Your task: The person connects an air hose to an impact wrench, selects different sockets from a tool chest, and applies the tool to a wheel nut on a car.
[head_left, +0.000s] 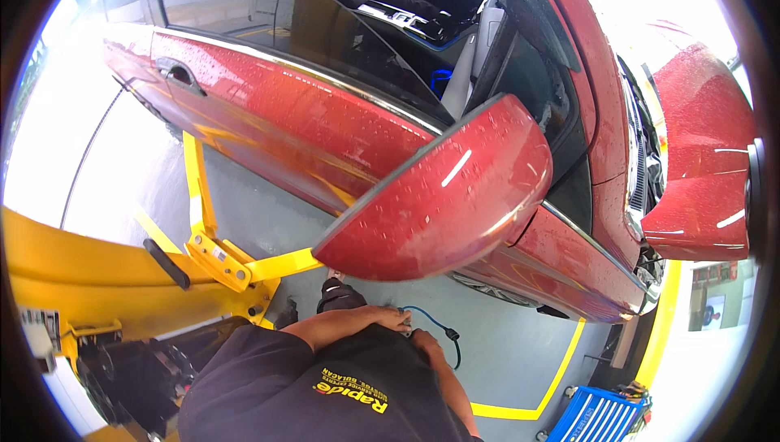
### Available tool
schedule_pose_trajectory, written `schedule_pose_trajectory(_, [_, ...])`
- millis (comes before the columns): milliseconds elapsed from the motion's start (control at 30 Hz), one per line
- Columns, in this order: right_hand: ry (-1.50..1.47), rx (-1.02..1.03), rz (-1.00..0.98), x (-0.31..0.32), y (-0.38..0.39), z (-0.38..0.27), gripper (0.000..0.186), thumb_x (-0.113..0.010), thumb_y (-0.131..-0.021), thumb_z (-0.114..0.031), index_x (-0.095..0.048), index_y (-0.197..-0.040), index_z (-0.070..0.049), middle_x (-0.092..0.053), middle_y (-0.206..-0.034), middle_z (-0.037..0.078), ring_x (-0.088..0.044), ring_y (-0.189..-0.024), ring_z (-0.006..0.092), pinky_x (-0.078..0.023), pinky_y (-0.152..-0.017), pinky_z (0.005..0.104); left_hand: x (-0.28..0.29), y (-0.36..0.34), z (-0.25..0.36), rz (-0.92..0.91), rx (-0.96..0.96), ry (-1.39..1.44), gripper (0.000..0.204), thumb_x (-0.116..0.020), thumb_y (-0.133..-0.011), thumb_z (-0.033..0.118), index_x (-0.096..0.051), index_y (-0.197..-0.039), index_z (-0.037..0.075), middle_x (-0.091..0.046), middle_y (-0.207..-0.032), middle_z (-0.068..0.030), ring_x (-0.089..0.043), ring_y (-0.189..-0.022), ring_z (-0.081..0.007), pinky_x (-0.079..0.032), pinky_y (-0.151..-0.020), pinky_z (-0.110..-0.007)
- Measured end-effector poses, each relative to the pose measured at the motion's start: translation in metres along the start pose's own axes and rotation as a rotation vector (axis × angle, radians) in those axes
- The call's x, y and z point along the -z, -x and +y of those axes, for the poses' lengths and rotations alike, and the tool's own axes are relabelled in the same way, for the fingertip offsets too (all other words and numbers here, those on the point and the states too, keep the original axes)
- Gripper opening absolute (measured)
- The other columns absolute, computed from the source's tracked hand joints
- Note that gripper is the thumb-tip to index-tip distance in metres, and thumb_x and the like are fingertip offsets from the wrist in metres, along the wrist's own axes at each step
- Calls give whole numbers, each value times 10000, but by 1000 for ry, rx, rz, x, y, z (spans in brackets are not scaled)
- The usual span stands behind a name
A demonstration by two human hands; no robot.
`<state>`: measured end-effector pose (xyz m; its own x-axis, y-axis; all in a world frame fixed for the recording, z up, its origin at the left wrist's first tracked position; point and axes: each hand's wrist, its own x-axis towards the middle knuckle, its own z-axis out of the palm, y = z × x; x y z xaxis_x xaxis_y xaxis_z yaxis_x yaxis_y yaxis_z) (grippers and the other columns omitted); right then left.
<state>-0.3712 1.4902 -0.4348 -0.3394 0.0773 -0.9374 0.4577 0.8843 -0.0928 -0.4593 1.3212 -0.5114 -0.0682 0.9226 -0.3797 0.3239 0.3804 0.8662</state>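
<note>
Blue cable (pixel 429 320) gripped in both hands, left hand (pixel 392 318) and right hand (pixel 422 338), beside red car (pixel 325 117).

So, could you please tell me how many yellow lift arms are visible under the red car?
2: one lift arm runs back along the car's side, another lift arm reaches under the mirror. Others may be hidden.

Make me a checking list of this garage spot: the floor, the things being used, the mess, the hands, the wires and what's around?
Surface: grey floor with yellow lines.
Job's things: thin blue cable with a black plug.
Clutter: blue tool cart at the lower right.
Grips: left hand and right hand together at the cable's end; fingers hidden.
Cables: the blue one hangs free.
Surroundings: wet red car, its side mirror close up, yellow lift arm.
</note>
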Motion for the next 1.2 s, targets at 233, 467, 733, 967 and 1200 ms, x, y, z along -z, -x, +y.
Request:
schedule_pose_trajectory(233, [94,74,20,-14,-7,51,486,-691,-824,-395,-703,-1158,-43,-678,-1207,226,-642,-1159,369,-512,-943,470,-35,-21,25,41,116,70,668,-482,-986,601,-423,-1338,35,-651,-1173,-264,-595,-1149,-443,-442,-988,-481])
schedule_pose_trajectory(467, [128,114,25,-12,-15,71,511,-715,-806,-410,-703,-1149,-31,-683,-1187,231,-646,-1146,369,-515,-921,450,-56,-24,37,206,119,85,645,-486,-983,610,-433,-1335,73,-687,-1118,-237,-634,-1108,-409,-445,-996,-473])
schedule_pose_trajectory(733, [173,287,100,-1,9,71,460,-666,-832,-379,-695,-1147,-45,-689,-1160,218,-637,-1138,392,-508,-912,459,-67,-21,35,290,99,149,663,-530,-977,583,-438,-1328,28,-683,-1113,-250,-648,-1092,-409,-508,-929,-460])
schedule_pose_trajectory(967, [206,256,82,3,18,61,414,-658,-832,-330,-705,-1103,-20,-675,-1172,233,-635,-1134,391,-511,-912,471,-68,-15,44,290,161,273,687,-544,-960,597,-453,-1358,43,-669,-1166,-238,-637,-1129,-395,-494,-964,-452])
schedule_pose_trajectory(1200, [208,477,179,-24,-10,100,393,-669,-828,-376,-706,-981,-16,-709,-1024,208,-655,-1058,388,-517,-838,449,-74,-19,46,274,177,174,686,-531,-952,622,-453,-1354,72,-678,-1165,-217,-644,-1112,-395,-504,-941,-461])
